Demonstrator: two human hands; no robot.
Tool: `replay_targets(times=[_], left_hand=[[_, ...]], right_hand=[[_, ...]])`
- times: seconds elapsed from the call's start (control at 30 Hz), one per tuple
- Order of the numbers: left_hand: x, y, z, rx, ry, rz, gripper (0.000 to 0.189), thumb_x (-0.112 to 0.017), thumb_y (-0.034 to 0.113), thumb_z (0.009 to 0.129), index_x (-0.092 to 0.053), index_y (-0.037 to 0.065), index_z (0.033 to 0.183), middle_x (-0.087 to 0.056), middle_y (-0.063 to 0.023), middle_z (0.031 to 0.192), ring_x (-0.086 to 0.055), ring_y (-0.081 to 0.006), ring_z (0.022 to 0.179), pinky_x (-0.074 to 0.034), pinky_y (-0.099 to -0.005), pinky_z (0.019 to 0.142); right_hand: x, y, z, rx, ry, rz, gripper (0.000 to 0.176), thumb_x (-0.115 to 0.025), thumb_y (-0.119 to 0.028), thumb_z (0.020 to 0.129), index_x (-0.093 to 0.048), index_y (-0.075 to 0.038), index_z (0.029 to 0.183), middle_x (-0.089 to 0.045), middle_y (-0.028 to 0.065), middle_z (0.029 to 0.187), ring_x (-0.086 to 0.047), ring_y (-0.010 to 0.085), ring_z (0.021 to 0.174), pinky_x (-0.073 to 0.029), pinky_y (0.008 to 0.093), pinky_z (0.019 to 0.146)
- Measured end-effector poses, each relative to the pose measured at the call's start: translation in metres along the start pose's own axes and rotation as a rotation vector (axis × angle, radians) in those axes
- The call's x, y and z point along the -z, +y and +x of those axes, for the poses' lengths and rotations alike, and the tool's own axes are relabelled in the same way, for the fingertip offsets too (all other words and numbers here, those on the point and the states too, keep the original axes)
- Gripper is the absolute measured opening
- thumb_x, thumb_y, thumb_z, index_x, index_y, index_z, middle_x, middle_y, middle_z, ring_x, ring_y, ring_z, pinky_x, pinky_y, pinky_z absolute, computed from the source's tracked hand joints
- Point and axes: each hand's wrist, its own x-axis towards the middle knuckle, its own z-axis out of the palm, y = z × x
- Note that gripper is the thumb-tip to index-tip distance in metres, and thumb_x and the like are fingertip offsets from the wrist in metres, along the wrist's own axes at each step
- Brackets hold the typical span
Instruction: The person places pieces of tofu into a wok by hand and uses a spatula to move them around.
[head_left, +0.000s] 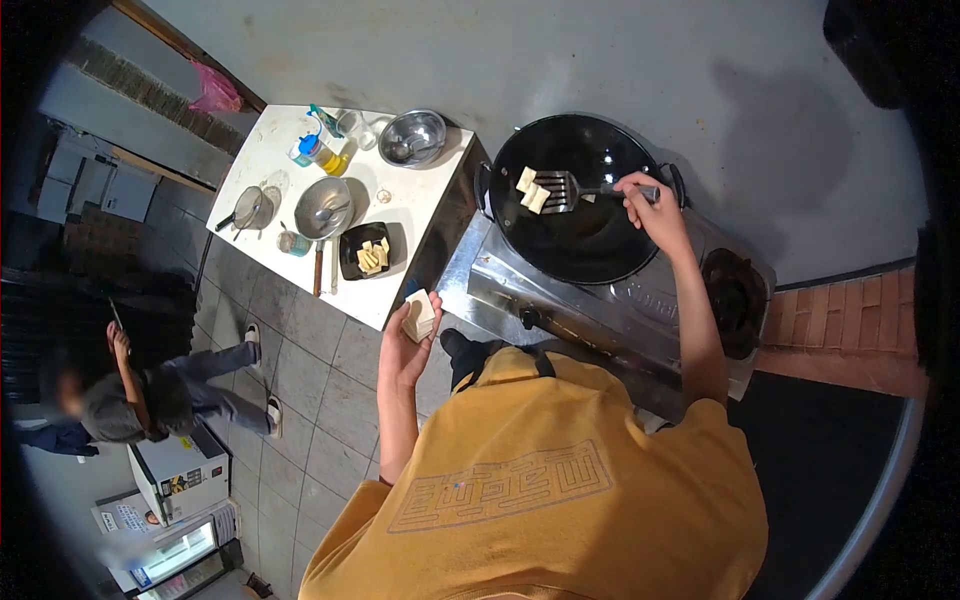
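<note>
My right hand point(652, 212) is closed around the handle of a slotted spatula point(556, 190). The spatula's head is inside a large black wok point(575, 255), against a few pale block-shaped food pieces point(534, 199) that look like tofu. In my left hand point(402, 352), held off to the left of the wok, rests a small stack of pale square slices point(421, 316), also tofu-like. More such pieces point(372, 256) lie in a square black bowl point(350, 268) near the corner of the white table.
The wok sits on a metal gas stove point(610, 310) with a second burner point(735, 295). On the white table point(290, 268) are a metal bowl point(412, 138), a metal ladle-like pan point(322, 208), a strainer point(252, 208) and an oil bottle point(325, 156). Another person point(150, 395) stands farther left.
</note>
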Motion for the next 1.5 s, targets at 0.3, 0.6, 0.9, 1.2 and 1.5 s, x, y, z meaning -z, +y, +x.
replay_targets(times=[0.3, 0.6, 0.9, 1.2, 1.5], left_hand=[[0.002, 0.002, 0.002, 0.034, -0.011, -0.007, 0.041, -0.048, 0.013, 0.097, -0.039, -0.011, 0.130, -0.055, -0.0234, 0.127, -0.059, -0.0310, 0.113, -0.051, -0.0372, 0.099], [-0.003, -0.001, 0.004, 0.033, -0.027, 0.000, 0.042, -0.048, 0.013, 0.097, -0.038, -0.011, 0.130, -0.053, -0.0242, 0.128, -0.057, -0.0320, 0.115, -0.051, -0.0381, 0.100], [0.004, -0.001, 0.002, 0.023, -0.017, 0.008, 0.042, -0.049, 0.014, 0.096, -0.040, -0.011, 0.129, -0.056, -0.0232, 0.126, -0.059, -0.0307, 0.113, -0.051, -0.0369, 0.099], [0.002, 0.000, 0.005, 0.025, -0.021, 0.022, 0.042, -0.047, 0.015, 0.097, -0.040, -0.011, 0.130, -0.056, -0.0227, 0.126, -0.059, -0.0303, 0.113, -0.052, -0.0366, 0.098], [0.004, 0.003, 0.006, 0.015, -0.018, 0.040, 0.041, -0.049, 0.015, 0.096, -0.041, -0.011, 0.127, -0.057, -0.0232, 0.125, -0.060, -0.0302, 0.112, -0.052, -0.0358, 0.097]], right_hand=[[0.007, -0.035, -0.040, 0.142, -0.008, -0.303, 0.012, -0.059, -0.014, 0.094, -0.065, -0.004, 0.095, -0.055, 0.0023, 0.074, -0.046, 0.0103, 0.058, -0.038, 0.0262, 0.054], [0.032, -0.066, -0.036, 0.274, 0.074, -0.476, 0.014, -0.062, -0.015, 0.093, -0.064, -0.001, 0.095, -0.057, 0.0076, 0.074, -0.049, 0.0131, 0.062, -0.039, 0.0308, 0.056], [0.038, -0.080, -0.020, 0.088, 0.332, -0.637, 0.032, -0.064, -0.023, 0.091, -0.059, 0.004, 0.075, -0.049, 0.0105, 0.054, -0.043, 0.0135, 0.048, -0.038, 0.0332, 0.050], [0.010, -0.068, -0.019, -0.087, 0.383, -0.625, 0.036, -0.066, -0.027, 0.086, -0.062, 0.006, 0.072, -0.059, 0.0233, 0.062, -0.060, 0.0352, 0.055, -0.045, 0.0416, 0.056], [-0.026, -0.037, -0.033, -0.212, 0.523, -0.053, 0.028, -0.059, -0.021, 0.094, -0.060, -0.002, 0.074, -0.053, 0.0010, 0.054, -0.054, 0.0083, 0.044, -0.043, 0.0245, 0.037]])
